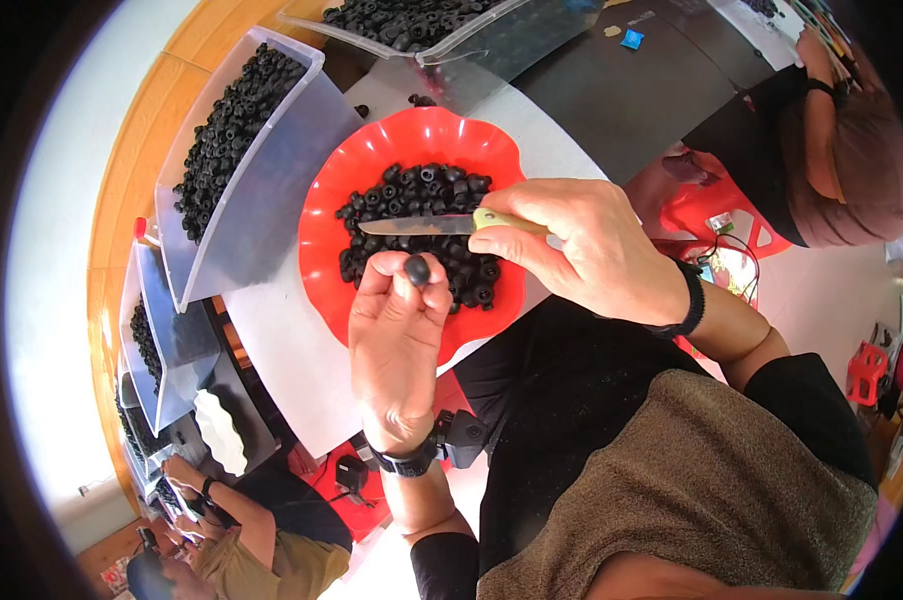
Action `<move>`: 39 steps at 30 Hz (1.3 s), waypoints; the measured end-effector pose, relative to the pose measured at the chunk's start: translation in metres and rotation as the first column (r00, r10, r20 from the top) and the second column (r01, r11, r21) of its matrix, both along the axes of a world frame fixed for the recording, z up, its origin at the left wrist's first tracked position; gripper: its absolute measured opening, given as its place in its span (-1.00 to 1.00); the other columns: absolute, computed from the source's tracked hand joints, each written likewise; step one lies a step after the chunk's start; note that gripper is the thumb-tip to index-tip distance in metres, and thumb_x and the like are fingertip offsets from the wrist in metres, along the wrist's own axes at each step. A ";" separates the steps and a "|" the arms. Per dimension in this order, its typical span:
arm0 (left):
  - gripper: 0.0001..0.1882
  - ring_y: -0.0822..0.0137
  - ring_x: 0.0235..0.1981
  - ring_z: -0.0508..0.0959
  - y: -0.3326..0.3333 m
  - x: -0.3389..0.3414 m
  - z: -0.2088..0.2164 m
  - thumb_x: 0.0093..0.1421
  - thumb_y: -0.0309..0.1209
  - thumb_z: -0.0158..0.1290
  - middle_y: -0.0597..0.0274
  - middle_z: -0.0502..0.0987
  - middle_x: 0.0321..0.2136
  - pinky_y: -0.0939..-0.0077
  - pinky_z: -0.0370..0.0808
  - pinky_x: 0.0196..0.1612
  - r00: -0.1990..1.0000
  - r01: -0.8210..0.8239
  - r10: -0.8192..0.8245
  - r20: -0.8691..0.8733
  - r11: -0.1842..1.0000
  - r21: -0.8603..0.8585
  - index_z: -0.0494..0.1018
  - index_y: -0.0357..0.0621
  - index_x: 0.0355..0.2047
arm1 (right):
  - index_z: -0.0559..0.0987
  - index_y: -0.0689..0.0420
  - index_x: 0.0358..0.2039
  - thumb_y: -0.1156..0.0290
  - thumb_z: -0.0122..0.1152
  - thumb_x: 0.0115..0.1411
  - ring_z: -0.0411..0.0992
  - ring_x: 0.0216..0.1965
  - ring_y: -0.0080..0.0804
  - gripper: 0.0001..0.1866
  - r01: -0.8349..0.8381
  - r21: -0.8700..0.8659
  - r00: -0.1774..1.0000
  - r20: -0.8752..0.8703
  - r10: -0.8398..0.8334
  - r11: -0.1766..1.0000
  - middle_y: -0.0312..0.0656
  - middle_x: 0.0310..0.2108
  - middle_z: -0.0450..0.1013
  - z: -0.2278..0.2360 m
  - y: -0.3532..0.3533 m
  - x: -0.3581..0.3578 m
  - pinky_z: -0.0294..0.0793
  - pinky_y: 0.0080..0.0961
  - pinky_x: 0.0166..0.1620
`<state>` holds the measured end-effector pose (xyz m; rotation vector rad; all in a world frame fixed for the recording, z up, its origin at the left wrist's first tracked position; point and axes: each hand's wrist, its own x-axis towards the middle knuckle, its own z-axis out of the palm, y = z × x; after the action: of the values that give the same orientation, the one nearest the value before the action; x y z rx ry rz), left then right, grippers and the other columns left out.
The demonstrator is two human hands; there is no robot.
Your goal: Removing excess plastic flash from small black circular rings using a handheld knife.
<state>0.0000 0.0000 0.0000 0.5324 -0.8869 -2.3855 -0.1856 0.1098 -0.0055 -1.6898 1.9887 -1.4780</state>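
My left hand (394,335) is closed, pinching a small rounded black part (418,270), likely rubber, at its fingertips. In my right hand (607,245) is a small knife (417,226) with a yellow-green handle, gripped between thumb and fingers. Its blade points left, a little above the pinched part and apart from it. Both hands hover over a red bowl with a wavy rim (324,250). Many similar black parts (417,190) lie heaped in the bowl, some showing round holes; my hands and the knife hide some of them.
The bowl stands on a pale tabletop (282,350). A clear bin (262,200) full of black parts stands to its left, another (472,45) behind. Co-workers sit at the lower left (272,540) and upper right (852,170). A dark table (612,100) extends beyond.
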 end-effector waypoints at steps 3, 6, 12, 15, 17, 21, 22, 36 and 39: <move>-0.81 0.32 -0.16 0.47 -0.006 0.003 0.000 0.35 -0.52 0.07 0.12 0.48 -0.16 0.49 0.49 -0.05 0.998 -0.028 0.033 -0.051 0.996 0.089 0.39 -0.23 -0.05 | 0.58 0.15 -0.42 0.15 0.29 0.26 0.49 -0.52 -0.06 -0.69 -0.021 0.011 0.999 0.033 0.020 1.000 -0.11 -0.54 0.51 0.004 0.004 0.004 0.41 -0.24 -0.46; -0.82 0.35 -0.16 0.50 -0.007 0.002 -0.001 0.32 -0.52 0.11 0.12 0.49 -0.14 0.52 0.51 -0.07 0.996 -0.070 0.078 -0.054 0.989 0.128 0.41 -0.19 -0.09 | 0.57 0.16 -0.42 0.19 0.32 0.24 0.49 -0.52 -0.08 -0.71 -0.055 -0.018 0.997 0.054 0.056 0.998 -0.13 -0.54 0.49 0.008 0.009 0.008 0.41 -0.26 -0.47; -0.79 0.32 -0.11 0.50 -0.003 0.002 -0.004 0.30 -0.59 0.09 0.06 0.48 -0.11 0.46 0.53 -0.02 0.993 -0.083 0.095 -0.076 0.985 0.150 0.41 -0.21 -0.06 | 0.56 0.12 -0.39 0.22 0.37 0.19 0.49 -0.50 -0.14 -0.75 -0.089 -0.064 0.995 -0.048 0.086 0.994 -0.19 -0.51 0.48 0.009 0.014 0.012 0.42 -0.28 -0.47; -0.78 0.31 -0.10 0.49 -0.002 0.001 -0.004 0.30 -0.59 0.09 0.05 0.48 -0.11 0.46 0.53 -0.03 0.992 -0.083 0.097 -0.086 0.984 0.156 0.41 -0.20 -0.06 | 0.58 0.29 -0.21 0.37 0.46 0.10 0.53 -0.49 -0.21 -0.67 -0.111 0.012 0.986 -0.122 0.112 0.994 -0.17 -0.42 0.56 0.010 0.017 0.007 0.48 -0.41 -0.42; -0.79 0.31 -0.10 0.49 0.000 0.000 -0.005 0.30 -0.59 0.09 0.05 0.48 -0.12 0.46 0.53 -0.02 0.991 -0.098 0.111 -0.080 0.984 0.151 0.41 -0.21 -0.06 | 0.59 0.26 -0.22 0.36 0.44 0.12 0.51 -0.50 -0.21 -0.70 -0.112 0.019 0.989 -0.099 0.113 0.994 -0.19 -0.44 0.55 0.011 0.018 0.006 0.46 -0.41 -0.43; -0.81 0.31 -0.11 0.49 0.002 -0.001 -0.005 0.31 -0.58 0.09 0.07 0.48 -0.14 0.46 0.52 -0.01 0.991 -0.112 0.119 -0.060 0.987 0.111 0.42 -0.20 -0.08 | 0.61 0.20 -0.27 0.33 0.41 0.15 0.48 -0.52 -0.22 -0.76 -0.116 0.028 0.992 -0.050 0.117 0.993 -0.21 -0.49 0.52 0.011 0.017 0.006 0.41 -0.40 -0.45; -0.82 0.30 -0.11 0.49 0.002 -0.001 -0.005 0.31 -0.58 0.09 0.07 0.49 -0.15 0.45 0.52 0.00 0.992 -0.109 0.116 -0.058 0.989 0.100 0.42 -0.20 -0.09 | 0.61 0.20 -0.28 0.32 0.40 0.16 0.48 -0.52 -0.21 -0.77 -0.118 0.012 0.992 -0.036 0.118 0.993 -0.19 -0.49 0.52 0.010 0.016 0.006 0.41 -0.40 -0.45; -0.89 0.32 -0.18 0.49 0.007 -0.007 0.001 0.33 -0.52 0.10 0.14 0.52 -0.20 0.48 0.45 -0.04 0.998 -0.038 0.041 -0.038 0.997 0.066 0.42 -0.14 -0.16 | 0.62 0.17 -0.39 0.12 0.28 0.27 0.46 -0.57 -0.09 -0.66 -0.073 0.007 0.990 0.123 0.071 0.997 -0.11 -0.62 0.45 0.006 0.010 0.001 0.37 -0.29 -0.49; -0.87 0.32 -0.16 0.48 0.008 -0.005 0.000 0.33 -0.53 0.10 0.10 0.50 -0.17 0.47 0.45 -0.03 0.994 -0.108 0.108 -0.004 0.991 0.079 0.42 -0.15 -0.13 | 0.61 0.17 -0.38 0.16 0.33 0.24 0.46 -0.57 -0.11 -0.70 -0.097 0.012 0.989 0.114 0.095 0.995 -0.13 -0.59 0.46 0.011 0.018 0.005 0.37 -0.31 -0.50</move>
<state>-0.0049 0.0077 0.0004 0.5859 -0.7439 -2.3301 -0.1810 0.1275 0.0052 -1.6310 1.8309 -1.4844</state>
